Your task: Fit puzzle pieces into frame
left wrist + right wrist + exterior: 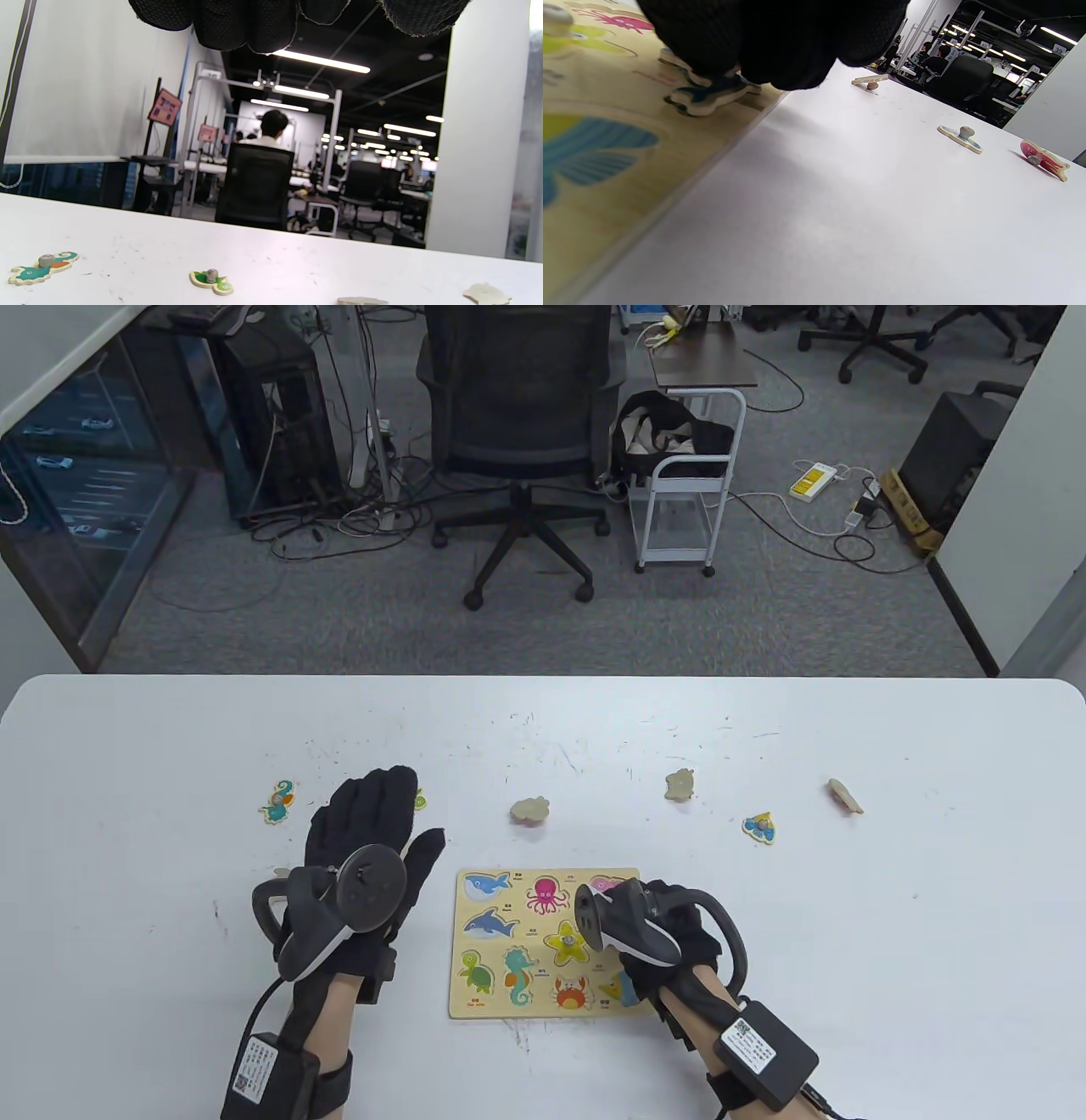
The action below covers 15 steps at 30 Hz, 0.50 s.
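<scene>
Black office chair (522,432), white wheeled cart (685,487) with a dark bag, tangled floor cables beyond the table.

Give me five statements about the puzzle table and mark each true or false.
1. The wooden sea-animal puzzle frame lies on the white table. True.
2. The left hand grips a piece. False: its fingers are straight, holding nothing.
3. The right hand is over the frame's right side. True.
4. The green seahorse piece sits in the frame. False: it lies loose on the table, left of the left hand.
5. The yellow starfish piece is in the frame. True.
</scene>
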Each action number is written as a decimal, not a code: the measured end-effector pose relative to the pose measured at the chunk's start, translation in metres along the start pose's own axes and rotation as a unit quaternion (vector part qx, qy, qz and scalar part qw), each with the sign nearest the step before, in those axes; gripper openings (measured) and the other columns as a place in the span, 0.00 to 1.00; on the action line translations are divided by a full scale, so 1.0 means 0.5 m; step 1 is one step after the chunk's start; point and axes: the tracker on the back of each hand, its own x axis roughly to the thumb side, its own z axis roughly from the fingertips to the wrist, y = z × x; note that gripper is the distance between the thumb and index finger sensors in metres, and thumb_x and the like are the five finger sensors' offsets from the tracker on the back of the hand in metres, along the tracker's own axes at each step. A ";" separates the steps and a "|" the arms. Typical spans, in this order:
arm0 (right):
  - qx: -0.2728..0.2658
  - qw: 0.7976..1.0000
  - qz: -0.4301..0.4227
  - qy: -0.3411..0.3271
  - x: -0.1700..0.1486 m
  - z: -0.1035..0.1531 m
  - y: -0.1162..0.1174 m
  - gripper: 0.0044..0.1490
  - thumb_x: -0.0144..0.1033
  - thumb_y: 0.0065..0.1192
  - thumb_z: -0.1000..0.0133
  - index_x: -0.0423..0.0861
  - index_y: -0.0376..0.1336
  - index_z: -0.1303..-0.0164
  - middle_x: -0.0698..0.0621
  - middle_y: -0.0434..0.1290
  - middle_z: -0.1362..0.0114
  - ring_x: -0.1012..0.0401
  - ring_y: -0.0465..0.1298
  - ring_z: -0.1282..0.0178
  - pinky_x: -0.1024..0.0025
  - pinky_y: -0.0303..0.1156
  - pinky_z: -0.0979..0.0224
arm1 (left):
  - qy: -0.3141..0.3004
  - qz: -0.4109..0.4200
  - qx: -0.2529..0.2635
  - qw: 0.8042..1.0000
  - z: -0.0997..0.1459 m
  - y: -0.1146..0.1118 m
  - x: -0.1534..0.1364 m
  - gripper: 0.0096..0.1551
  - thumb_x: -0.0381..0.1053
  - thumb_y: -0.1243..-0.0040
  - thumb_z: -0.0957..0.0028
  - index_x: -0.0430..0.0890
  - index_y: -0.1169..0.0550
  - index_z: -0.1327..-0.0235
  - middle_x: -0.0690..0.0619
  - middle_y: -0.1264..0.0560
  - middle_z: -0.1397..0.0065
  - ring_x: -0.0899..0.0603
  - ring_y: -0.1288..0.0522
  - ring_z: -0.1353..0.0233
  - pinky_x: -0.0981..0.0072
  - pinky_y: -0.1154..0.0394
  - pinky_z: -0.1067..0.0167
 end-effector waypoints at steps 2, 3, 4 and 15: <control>0.001 1.000 -0.001 0.000 0.001 -0.003 0.002 0.27 0.49 0.74 0.51 0.62 0.70 0.40 0.60 0.80 0.38 0.62 0.82 0.45 0.59 0.75 0.33 | 0.000 -0.001 -0.002 1.000 0.000 -0.001 0.001 0.46 0.74 0.49 0.43 0.59 0.42 0.12 0.50 0.34 0.10 0.36 0.36 0.14 0.39 0.37 0.20; 0.002 1.000 0.000 0.000 0.003 -0.005 0.004 0.27 0.49 0.74 0.51 0.62 0.70 0.41 0.60 0.80 0.38 0.62 0.82 0.45 0.59 0.75 0.33 | -0.001 -0.001 -0.003 1.000 0.000 -0.001 0.002 0.46 0.74 0.49 0.43 0.59 0.42 0.12 0.50 0.34 0.10 0.36 0.36 0.14 0.39 0.37 0.20; 0.002 1.000 0.001 -0.001 0.005 -0.008 0.007 0.27 0.49 0.74 0.51 0.62 0.70 0.41 0.60 0.80 0.38 0.62 0.82 0.45 0.59 0.75 0.33 | -0.001 -0.002 -0.003 1.000 0.000 -0.001 0.003 0.46 0.74 0.49 0.43 0.59 0.42 0.12 0.50 0.34 0.10 0.36 0.36 0.14 0.39 0.37 0.20; 0.003 1.000 -0.002 -0.001 0.005 -0.004 0.008 0.27 0.49 0.73 0.51 0.63 0.69 0.40 0.61 0.79 0.37 0.62 0.81 0.44 0.59 0.75 0.32 | -0.003 -0.007 -0.008 1.000 -0.001 -0.002 0.009 0.45 0.73 0.49 0.43 0.60 0.41 0.13 0.50 0.34 0.11 0.37 0.35 0.14 0.39 0.36 0.20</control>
